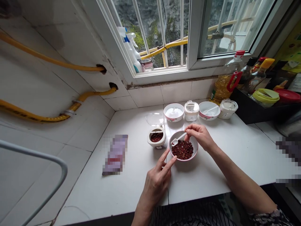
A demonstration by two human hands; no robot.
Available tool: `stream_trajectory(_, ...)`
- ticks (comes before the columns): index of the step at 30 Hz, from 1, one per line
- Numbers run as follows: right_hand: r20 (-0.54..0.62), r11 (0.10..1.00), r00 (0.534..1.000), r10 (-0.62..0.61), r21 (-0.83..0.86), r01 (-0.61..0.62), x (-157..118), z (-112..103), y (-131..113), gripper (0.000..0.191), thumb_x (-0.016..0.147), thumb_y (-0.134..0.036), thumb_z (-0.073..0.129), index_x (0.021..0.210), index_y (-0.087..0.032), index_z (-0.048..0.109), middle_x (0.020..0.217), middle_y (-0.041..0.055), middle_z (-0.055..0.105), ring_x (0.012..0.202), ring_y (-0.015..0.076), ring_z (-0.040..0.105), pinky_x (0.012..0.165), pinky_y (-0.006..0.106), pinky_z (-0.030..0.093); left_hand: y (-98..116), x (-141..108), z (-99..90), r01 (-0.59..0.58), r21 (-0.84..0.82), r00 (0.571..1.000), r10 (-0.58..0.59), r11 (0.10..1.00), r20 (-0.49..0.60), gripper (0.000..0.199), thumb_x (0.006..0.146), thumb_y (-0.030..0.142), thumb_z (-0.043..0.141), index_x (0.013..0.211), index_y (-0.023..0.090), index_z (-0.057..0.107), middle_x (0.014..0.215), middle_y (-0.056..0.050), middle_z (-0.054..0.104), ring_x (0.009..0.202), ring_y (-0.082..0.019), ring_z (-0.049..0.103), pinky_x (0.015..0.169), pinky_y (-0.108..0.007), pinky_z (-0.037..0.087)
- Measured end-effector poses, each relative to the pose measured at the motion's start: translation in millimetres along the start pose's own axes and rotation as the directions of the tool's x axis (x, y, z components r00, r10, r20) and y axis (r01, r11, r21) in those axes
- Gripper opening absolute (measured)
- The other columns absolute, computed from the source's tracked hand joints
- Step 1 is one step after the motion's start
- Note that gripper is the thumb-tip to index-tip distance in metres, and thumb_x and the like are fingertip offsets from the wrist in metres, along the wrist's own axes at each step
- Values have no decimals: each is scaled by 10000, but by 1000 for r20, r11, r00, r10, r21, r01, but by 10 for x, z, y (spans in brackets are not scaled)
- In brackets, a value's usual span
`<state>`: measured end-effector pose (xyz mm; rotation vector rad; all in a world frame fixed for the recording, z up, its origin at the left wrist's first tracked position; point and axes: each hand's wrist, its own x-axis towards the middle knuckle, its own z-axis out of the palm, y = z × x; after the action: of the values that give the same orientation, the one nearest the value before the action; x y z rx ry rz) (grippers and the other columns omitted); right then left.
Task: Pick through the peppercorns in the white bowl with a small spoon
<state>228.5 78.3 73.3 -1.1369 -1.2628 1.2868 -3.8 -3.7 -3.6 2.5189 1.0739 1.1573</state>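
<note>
Holds the spoon (174, 142) low over the bowl (195, 147) of peppercorns (182, 150), right there on the counter (131, 188)!
Here, nearest: spreads the left hand (156, 180) open, with fingertips at the bowl's near-left rim; pinches the spoon's handle in the right hand (199, 136), with a few peppercorns in its scoop. Just left of the bowl, look: an open jar (152, 142), with peppercorns inside and a clear lid (155, 120) tipped back. Farther left, a blurred purple packet (115, 153), flat. Beyond, in a row: white grains (174, 111) in one bowl, a lidded jar (191, 114), a bowl with a white spoon (209, 110), another lidded jar. At back right, an oil bottle (224, 83) beside a black rack (249, 110); behind everything, a barred window (162, 37).
</note>
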Motion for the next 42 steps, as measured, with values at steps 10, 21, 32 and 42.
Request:
stream_trajectory(10,-44,909,922,-386,-187,371,4,440,-68,165,975,-368,581,940,-216,633,776,38,771,753,194,744,808,373,584,-1,-13,7,-1,13,1000,1,1000,7,601,962,9,455,1501,273,487,1552,-167,487,853,-117,728,771,-245,627)
stream_trajectory(21,56,654,771,-634,-492,574,-55,288,-64,145,981,-187,514,952,-231,649,777,24,778,818,216,720,972,437,505,5,-3,3,-2,23,1000,2,1000,9,589,959,6,452,1487,262,499,1553,-168,484,853,-119,722,764,-246,627)
stream_trajectory(32,158,693,902,-401,-592,412,-35,86,140,226,864,-97,538,699,-226,626,679,-4,726,705,180,648,940,403,476,-3,-9,-1,0,2,1000,0,1000,8,573,950,-24,469,1459,232,530,1539,-189,484,839,-110,703,754,-228,605)
stream_trajectory(42,43,975,999,-12,-222,21,-52,38,31,132,843,-214,550,730,-208,617,555,-12,687,548,156,637,620,277,505,-9,-19,6,-1,-8,1000,1,1000,5,591,937,-36,470,1462,231,529,1545,-184,479,848,-111,703,752,-226,604)
